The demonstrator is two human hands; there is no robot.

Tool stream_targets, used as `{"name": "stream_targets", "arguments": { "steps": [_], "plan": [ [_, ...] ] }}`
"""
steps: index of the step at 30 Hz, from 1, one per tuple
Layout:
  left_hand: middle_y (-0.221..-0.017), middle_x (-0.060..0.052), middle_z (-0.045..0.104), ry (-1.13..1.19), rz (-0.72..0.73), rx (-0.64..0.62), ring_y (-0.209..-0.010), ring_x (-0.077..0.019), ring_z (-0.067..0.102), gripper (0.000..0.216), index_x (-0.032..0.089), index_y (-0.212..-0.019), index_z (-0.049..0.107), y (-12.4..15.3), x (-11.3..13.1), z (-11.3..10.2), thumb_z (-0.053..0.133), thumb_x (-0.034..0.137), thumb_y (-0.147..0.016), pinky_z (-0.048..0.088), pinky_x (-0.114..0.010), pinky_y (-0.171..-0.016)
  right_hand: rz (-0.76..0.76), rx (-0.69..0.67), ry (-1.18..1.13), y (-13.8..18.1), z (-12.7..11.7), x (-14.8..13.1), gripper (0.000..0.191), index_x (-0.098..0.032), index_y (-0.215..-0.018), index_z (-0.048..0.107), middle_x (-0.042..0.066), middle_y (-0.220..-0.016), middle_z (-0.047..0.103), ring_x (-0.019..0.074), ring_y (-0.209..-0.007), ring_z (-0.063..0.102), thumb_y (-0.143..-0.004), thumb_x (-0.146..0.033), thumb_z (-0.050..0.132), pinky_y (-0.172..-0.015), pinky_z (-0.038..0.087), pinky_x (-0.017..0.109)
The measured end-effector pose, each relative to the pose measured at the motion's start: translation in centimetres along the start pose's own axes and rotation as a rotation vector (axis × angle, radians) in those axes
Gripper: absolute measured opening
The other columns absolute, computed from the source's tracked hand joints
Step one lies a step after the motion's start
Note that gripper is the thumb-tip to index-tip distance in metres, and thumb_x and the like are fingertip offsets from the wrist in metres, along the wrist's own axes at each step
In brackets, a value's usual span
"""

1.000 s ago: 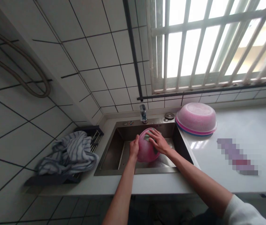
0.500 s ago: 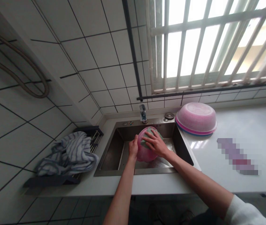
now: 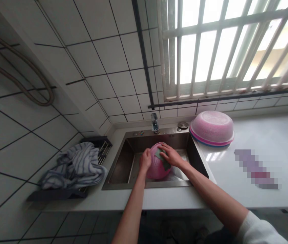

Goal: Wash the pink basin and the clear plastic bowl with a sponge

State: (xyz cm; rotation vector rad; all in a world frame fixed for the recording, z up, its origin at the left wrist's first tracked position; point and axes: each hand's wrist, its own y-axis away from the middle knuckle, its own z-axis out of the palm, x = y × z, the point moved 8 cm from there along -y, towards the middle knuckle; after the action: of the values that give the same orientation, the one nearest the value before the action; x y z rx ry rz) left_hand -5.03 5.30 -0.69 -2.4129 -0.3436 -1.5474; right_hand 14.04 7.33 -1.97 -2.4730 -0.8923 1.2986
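Note:
A pink mesh colander (image 3: 154,169) is held tilted inside the steel sink (image 3: 121,169). My left hand (image 3: 145,160) grips its left rim, fingers closed round the edge. Against the colander's surface, my right hand (image 3: 171,156) presses a green cloth (image 3: 166,164), its fingers bent over the upper part. Part of the cloth hangs below the palm. The faucet (image 3: 154,122) stands behind the colander at the sink's back edge.
Upside-down pink colanders (image 3: 212,127) are stacked on the counter right of the sink, with a blue rim underneath. A striped towel (image 3: 76,166) lies over a dark rack (image 3: 57,195) at left. A round metal drain cover (image 3: 183,125) sits by the faucet. A blurred patch covers something on the right counter.
The colander has dropped slightly toward the front of the sink. My right hand has shifted up its surface with the cloth, fingers now more bunched, and more cloth shows below.

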Motion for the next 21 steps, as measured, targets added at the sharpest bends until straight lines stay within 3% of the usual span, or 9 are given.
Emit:
{"name": "stream_targets", "arguments": {
  "steps": [3,6,9,12,17,19,21],
  "plan": [
    [-0.097,-0.008,0.077,-0.22,0.035,0.042,-0.089,-0.0244,0.068,0.021,0.025,-0.092,0.072,-0.5,0.3,-1.3,0.053,0.028,-0.096,0.043,-0.03,-0.081,-0.032,-0.038,0.102,0.0,1.0,-1.6,0.048,-0.026,-0.153,0.057,0.015,-0.161,0.049,0.0297,-0.151,0.044,-0.105,-0.035,0.056,-0.125,0.037,0.054],
    [-0.084,-0.011,0.074,-0.263,-0.058,0.083,-0.083,-0.0269,0.067,0.03,0.024,-0.073,0.066,-0.8,-0.3,-2.0,0.047,0.026,-0.097,0.041,-0.032,-0.076,-0.104,-0.06,0.155,0.1,1.4,-3.3,0.047,-0.027,-0.154,0.055,0.013,-0.161,0.05,0.0283,-0.152,0.044,-0.107,-0.034,0.054,-0.126,0.036,0.053],
    [-0.064,-0.01,0.066,-0.208,-0.124,0.074,-0.072,-0.0276,0.064,0.042,0.024,-0.057,0.058,-0.8,-0.7,-1.6,0.05,0.038,-0.097,0.04,-0.033,-0.068,-0.212,-0.083,0.17,0.3,1.5,-5.1,0.043,-0.029,-0.149,0.06,0.011,-0.159,0.053,0.0287,-0.151,0.045,-0.106,-0.031,0.055,-0.127,0.035,0.054],
    [-0.053,-0.007,0.058,-0.045,-0.132,0.077,-0.065,-0.0274,0.062,0.049,0.022,-0.056,0.061,-0.4,-0.7,-1.3,0.063,0.058,-0.089,0.039,-0.033,-0.061,-0.286,-0.113,0.121,0.4,1.2,-5.8,0.041,-0.03,-0.145,0.063,0.009,-0.156,0.056,0.0295,-0.151,0.045,-0.104,-0.031,0.059,-0.127,0.034,0.054],
    [-0.051,-0.003,0.055,0.191,-0.146,0.06,-0.065,-0.0249,0.06,0.055,0.018,-0.059,0.066,0.5,-0.3,-0.9,0.077,0.07,-0.073,0.038,-0.03,-0.057,-0.071,0.046,-0.063,-0.5,-1.3,-2.9,0.044,-0.027,-0.148,0.059,0.01,-0.143,0.067,0.0249,-0.132,0.063,-0.105,-0.037,0.057,-0.114,0.05,0.045],
    [-0.051,-0.003,0.055,0.21,-0.15,0.045,-0.065,-0.024,0.059,0.056,0.018,-0.059,0.067,0.6,-0.2,-0.6,0.076,0.071,-0.073,0.038,-0.03,-0.057,-0.045,0.066,-0.042,-0.4,-1.4,-2.8,0.04,-0.027,-0.144,0.064,0.01,-0.144,0.066,0.0258,-0.135,0.061,-0.107,-0.036,0.055,-0.116,0.048,0.047],
    [-0.051,-0.003,0.055,0.218,-0.145,0.041,-0.064,-0.0227,0.058,0.057,0.018,-0.059,0.067,0.6,-0.1,-0.5,0.074,0.072,-0.074,0.038,-0.03,-0.057,-0.126,0.01,0.032,-0.1,-0.7,-4.2,0.038,-0.029,-0.142,0.066,0.008,-0.149,0.064,0.029,-0.146,0.051,-0.106,-0.034,0.057,-0.123,0.04,0.054]
  ]
}}
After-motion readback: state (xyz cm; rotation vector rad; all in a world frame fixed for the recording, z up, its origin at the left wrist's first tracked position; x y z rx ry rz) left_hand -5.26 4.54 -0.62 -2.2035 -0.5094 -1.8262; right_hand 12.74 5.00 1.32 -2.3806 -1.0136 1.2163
